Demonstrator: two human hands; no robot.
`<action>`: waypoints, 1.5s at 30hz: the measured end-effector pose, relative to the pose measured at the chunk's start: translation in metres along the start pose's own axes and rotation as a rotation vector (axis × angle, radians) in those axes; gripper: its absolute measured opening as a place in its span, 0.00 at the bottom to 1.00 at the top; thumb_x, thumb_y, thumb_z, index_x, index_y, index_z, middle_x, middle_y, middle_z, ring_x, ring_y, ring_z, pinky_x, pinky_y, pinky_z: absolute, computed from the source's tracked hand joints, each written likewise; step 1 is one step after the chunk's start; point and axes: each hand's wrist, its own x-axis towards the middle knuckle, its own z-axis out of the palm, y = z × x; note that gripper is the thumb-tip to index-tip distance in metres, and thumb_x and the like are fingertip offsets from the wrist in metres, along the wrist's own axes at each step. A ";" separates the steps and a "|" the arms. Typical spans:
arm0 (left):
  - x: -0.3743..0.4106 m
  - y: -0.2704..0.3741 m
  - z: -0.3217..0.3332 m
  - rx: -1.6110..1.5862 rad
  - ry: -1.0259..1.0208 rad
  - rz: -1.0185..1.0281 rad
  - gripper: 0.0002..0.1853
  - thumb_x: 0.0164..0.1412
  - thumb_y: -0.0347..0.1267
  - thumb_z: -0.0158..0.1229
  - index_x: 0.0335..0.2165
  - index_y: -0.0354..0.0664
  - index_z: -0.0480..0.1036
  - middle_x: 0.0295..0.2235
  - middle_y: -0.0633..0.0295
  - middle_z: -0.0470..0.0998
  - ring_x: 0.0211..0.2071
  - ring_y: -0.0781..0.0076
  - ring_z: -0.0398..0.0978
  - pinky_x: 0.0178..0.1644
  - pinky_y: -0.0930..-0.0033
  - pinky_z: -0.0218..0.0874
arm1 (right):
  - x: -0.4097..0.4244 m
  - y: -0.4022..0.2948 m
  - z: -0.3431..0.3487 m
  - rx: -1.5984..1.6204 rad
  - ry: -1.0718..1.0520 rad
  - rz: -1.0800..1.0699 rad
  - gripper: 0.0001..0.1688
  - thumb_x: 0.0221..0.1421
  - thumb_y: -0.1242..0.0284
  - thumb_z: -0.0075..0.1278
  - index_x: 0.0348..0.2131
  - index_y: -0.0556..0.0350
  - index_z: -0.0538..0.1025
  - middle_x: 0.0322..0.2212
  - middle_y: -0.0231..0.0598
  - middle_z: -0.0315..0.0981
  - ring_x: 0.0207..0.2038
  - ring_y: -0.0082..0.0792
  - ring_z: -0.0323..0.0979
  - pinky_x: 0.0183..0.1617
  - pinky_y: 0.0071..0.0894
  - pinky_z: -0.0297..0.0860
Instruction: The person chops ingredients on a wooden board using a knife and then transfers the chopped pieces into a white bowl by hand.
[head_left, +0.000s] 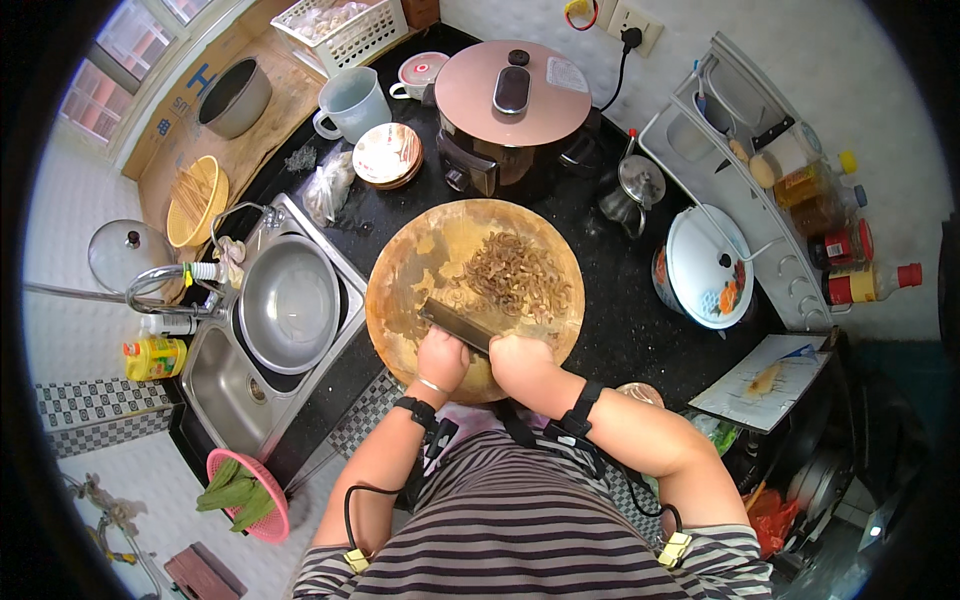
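My right hand (525, 364) is closed around the handle of a cleaver (456, 325), and its fist hides the grip. The dark blade slants to the upper left, low over a round wooden chopping board (405, 262). Just below the blade is my left hand (442, 360), its fingers curled against the near side of the steel. Whether something lies under those fingers is hidden. Beyond the blade, on the board's right half, spreads a loose pile of brown sliced food (514, 274). Small bits trail from the pile towards the blade.
Behind the board stands a large electric pressure cooker (514, 97). Left of it are stacked coasters (386, 154) and a plastic jug (356, 101). A steel basin (289, 304) sits in the sink at left. At right are a lidded enamel pot (709, 259) and a rack holding bottles (810, 195).
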 end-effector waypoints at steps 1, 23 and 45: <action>0.000 0.002 -0.002 0.001 -0.006 0.002 0.13 0.44 0.24 0.54 0.33 0.34 0.75 0.33 0.46 0.74 0.37 0.43 0.71 0.42 0.54 0.66 | 0.001 0.002 -0.001 -0.005 0.002 -0.004 0.10 0.50 0.75 0.45 0.27 0.59 0.78 0.25 0.49 0.78 0.29 0.45 0.79 0.32 0.41 0.75; -0.003 -0.003 -0.010 0.061 0.125 -0.138 0.11 0.47 0.25 0.55 0.34 0.36 0.74 0.32 0.49 0.73 0.36 0.47 0.71 0.40 0.54 0.65 | -0.022 0.009 -0.009 -0.034 0.055 -0.089 0.07 0.49 0.76 0.45 0.28 0.61 0.75 0.22 0.48 0.78 0.26 0.45 0.78 0.28 0.40 0.74; 0.003 -0.021 -0.012 0.057 -0.017 -0.026 0.11 0.44 0.27 0.55 0.31 0.36 0.76 0.34 0.49 0.74 0.39 0.49 0.70 0.46 0.57 0.65 | 0.016 -0.029 -0.043 -0.079 -0.265 0.059 0.12 0.52 0.75 0.47 0.33 0.57 0.81 0.31 0.47 0.80 0.36 0.44 0.79 0.38 0.36 0.75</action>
